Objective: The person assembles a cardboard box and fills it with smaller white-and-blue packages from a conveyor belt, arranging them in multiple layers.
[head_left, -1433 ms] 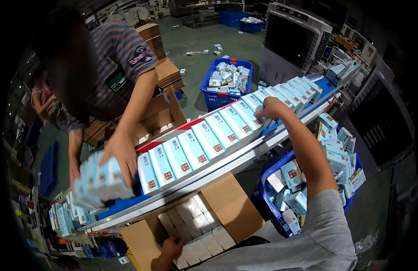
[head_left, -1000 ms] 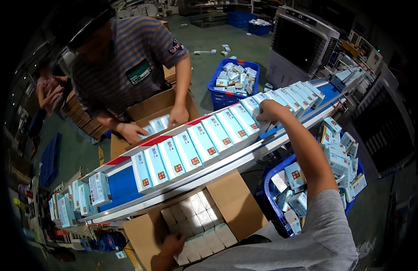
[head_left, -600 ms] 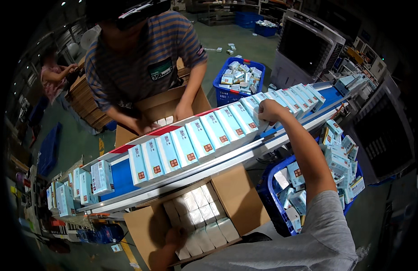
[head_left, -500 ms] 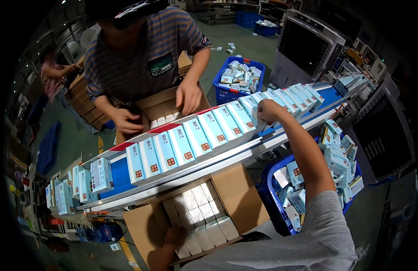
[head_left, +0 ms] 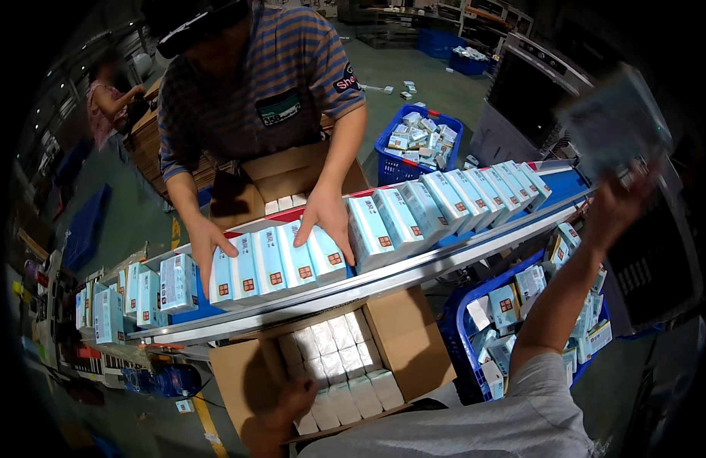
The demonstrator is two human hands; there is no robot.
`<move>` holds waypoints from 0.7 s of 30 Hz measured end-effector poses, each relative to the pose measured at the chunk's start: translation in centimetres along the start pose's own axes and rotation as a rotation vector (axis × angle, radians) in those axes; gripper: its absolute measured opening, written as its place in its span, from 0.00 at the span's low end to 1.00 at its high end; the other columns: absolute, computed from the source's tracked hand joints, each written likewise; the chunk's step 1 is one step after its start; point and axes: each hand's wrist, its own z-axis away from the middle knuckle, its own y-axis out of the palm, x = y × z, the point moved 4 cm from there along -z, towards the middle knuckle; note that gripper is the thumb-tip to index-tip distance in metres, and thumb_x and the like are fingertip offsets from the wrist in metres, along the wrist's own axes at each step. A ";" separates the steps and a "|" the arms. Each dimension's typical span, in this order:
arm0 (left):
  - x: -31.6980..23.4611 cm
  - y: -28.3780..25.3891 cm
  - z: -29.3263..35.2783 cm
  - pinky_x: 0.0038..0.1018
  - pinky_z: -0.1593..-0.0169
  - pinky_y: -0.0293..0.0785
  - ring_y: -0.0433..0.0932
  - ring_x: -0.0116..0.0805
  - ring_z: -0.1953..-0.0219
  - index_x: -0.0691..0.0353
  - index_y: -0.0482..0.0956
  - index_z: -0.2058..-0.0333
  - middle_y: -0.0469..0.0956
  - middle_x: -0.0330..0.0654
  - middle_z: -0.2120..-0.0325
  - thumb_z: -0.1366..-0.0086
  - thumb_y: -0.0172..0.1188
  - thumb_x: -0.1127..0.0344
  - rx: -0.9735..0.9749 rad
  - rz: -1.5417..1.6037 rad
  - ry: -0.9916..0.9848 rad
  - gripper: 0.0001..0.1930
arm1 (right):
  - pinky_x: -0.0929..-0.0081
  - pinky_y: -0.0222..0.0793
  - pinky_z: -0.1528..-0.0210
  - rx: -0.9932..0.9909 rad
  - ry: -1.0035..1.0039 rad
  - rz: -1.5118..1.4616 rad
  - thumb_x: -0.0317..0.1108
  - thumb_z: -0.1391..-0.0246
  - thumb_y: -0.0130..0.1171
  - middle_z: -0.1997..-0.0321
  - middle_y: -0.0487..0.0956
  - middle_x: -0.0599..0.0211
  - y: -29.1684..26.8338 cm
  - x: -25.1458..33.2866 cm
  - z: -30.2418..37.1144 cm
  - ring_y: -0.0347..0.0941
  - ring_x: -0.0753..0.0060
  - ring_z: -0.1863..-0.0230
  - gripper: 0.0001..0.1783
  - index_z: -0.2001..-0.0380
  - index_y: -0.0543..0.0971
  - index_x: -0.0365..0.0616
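My right hand (head_left: 628, 189) is raised at the far right, past the conveyor, its fingers closed on the lower end of a light blue tissue pack (head_left: 616, 118); both are smeared by motion. My left hand (head_left: 295, 398) is low inside the open carton (head_left: 408, 330) in front of me. Its fingers are curled against the white-wrapped tissue packs (head_left: 334, 365) that fill the carton in rows; shadow hides what they grip, if anything. Across the conveyor, a co-worker's two hands (head_left: 326, 221) press a row of blue tissue packs (head_left: 270, 263) from both ends.
The blue conveyor belt (head_left: 563, 187) with metal rails runs slantwise, carrying several more packs. A blue basket (head_left: 463, 366) heaped with packs stands right of my carton. Another blue basket (head_left: 391, 164) stands beyond the belt, near the co-worker's carton (head_left: 288, 164).
My right hand has left the packs on the conveyor and swung up to the right with a tissue pack. The co-worker's hands have come down onto the row. My left hand stays in the carton.
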 end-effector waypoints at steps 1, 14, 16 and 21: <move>0.0 0.1 -0.7 0.37 0.64 0.71 0.76 0.48 0.69 0.59 0.77 0.70 0.76 0.50 0.74 0.46 0.52 0.51 0.006 -0.004 0.027 0.17 | 0.62 0.69 0.56 -0.118 -0.154 0.377 0.27 0.58 0.53 0.55 0.68 0.52 -3.1 1.5 -1.3 0.70 0.64 0.59 0.19 0.59 0.67 0.36; -0.3 -0.7 -0.9 0.39 0.65 0.71 0.75 0.51 0.71 0.62 0.77 0.74 0.75 0.52 0.77 0.46 0.53 0.56 -0.127 -0.112 0.199 0.14 | 0.59 0.62 0.49 0.286 0.079 0.922 0.36 0.60 0.59 0.48 0.66 0.56 10.5 -7.0 -1.4 0.65 0.58 0.49 0.31 0.48 0.67 0.50; 0.1 -0.8 -0.5 0.38 0.65 0.72 0.75 0.50 0.70 0.62 0.77 0.72 0.75 0.52 0.76 0.46 0.52 0.57 -0.134 -0.112 0.168 0.14 | 0.63 0.62 0.48 0.366 -0.113 0.484 0.31 0.63 0.61 0.50 0.67 0.55 13.1 -4.9 2.3 0.65 0.57 0.49 0.31 0.50 0.68 0.46; -0.5 -0.9 -0.5 0.38 0.63 0.72 0.75 0.48 0.68 0.59 0.77 0.69 0.76 0.49 0.73 0.46 0.52 0.56 -0.077 -0.164 0.031 0.13 | 0.70 0.66 0.57 1.252 0.081 -0.447 0.22 0.61 0.60 0.65 0.76 0.64 16.4 6.4 19.9 0.71 0.62 0.59 0.13 0.67 0.76 0.44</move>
